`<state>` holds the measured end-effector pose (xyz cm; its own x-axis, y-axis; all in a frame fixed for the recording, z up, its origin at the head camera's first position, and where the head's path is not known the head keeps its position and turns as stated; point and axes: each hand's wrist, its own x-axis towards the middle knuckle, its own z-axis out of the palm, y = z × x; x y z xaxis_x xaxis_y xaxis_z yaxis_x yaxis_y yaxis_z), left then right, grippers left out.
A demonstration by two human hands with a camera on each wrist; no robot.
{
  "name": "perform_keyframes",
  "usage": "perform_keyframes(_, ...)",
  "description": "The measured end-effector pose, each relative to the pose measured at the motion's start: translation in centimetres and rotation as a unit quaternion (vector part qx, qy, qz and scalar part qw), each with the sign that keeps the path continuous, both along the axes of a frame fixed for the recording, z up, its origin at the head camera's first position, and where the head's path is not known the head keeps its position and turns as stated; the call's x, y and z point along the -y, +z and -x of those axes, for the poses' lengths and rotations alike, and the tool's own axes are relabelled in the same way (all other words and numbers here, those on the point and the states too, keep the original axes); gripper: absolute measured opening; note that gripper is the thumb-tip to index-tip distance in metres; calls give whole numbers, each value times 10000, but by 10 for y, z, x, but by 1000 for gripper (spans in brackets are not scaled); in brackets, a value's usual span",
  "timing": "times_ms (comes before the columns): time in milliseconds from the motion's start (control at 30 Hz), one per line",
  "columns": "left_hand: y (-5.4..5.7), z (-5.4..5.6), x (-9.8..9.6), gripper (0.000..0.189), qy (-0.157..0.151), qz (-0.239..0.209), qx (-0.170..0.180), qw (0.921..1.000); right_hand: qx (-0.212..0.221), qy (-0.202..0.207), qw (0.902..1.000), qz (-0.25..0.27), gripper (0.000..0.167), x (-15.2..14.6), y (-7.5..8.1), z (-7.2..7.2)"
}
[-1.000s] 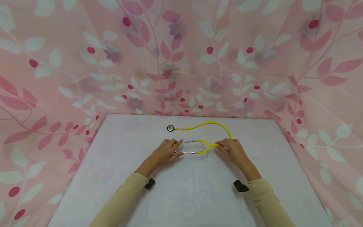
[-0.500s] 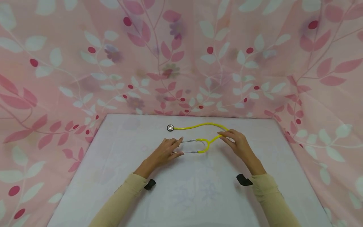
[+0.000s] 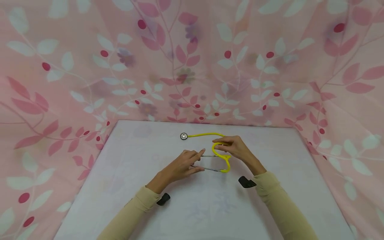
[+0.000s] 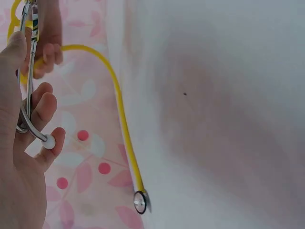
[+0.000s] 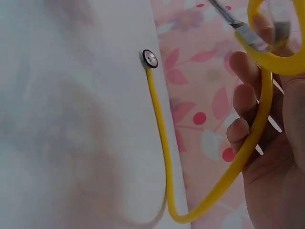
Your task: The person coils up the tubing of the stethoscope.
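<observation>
A yellow stethoscope (image 3: 207, 134) lies partly on the white table, its round chest piece (image 3: 184, 136) at the far side. My left hand (image 3: 180, 166) holds the metal ear tubes (image 3: 212, 169) near their ends; a white ear tip (image 4: 48, 141) shows by its fingers in the left wrist view. My right hand (image 3: 237, 148) pinches the yellow tubing, which bends back in a loop over the fork. In the right wrist view the tubing (image 5: 228, 179) hangs in a curve from the hand down to the table. The other ear tip is hidden.
The white-covered table (image 3: 192, 213) reaches back to a pink curtain (image 3: 192, 66) printed with leaves, which also lines both sides. Black wrist devices (image 3: 247, 182) sit under both wrists.
My right hand has moved left and lifted the tubing, folding it back over the fork. The ear tubes have tilted, still held in my left hand. The chest piece stays at the far side.
</observation>
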<state>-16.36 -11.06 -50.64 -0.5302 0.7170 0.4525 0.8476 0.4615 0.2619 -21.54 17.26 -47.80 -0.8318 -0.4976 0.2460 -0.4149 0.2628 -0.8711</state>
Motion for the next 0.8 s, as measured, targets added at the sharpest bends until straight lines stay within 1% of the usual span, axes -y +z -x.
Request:
perform_keyframes(67, 4, -1, -3, 76, -46, -38, -32, 10000, 350, 132, 9992, 142, 23, 4, -4, 0)
perform_keyframes(100, 6, -1, -4, 76, -59, -64, -64, 9999, 478, 123, 9986, 188, 21, 6, -6, 0)
perform_keyframes(200, 11, -1, -8, 75, -69, -130, -161, 9998, 807, -40, 9957, 462, 18, 15, -13, -3)
perform_keyframes(333, 15, 0, -10, 74, -70, -166, -199, 9996, 1198, -303, 9886, 863, 24, 29, -17, -8)
perform_keyframes(467, 14, 1, -9, 72, -63, -226, -118, 9997, 1277, -333, 9865, 974, 27, 38, -19, -14)
perform_keyframes(633, 8, 2, -9, 67, -4, -391, 85, 9992, 1236, -363, 9878, 872, 21, 41, -22, -19)
perform_keyframes(800, 6, 6, -8, 61, 76, -516, 43, 9986, 1066, -203, 9901, 895, 19, 46, -16, -25)
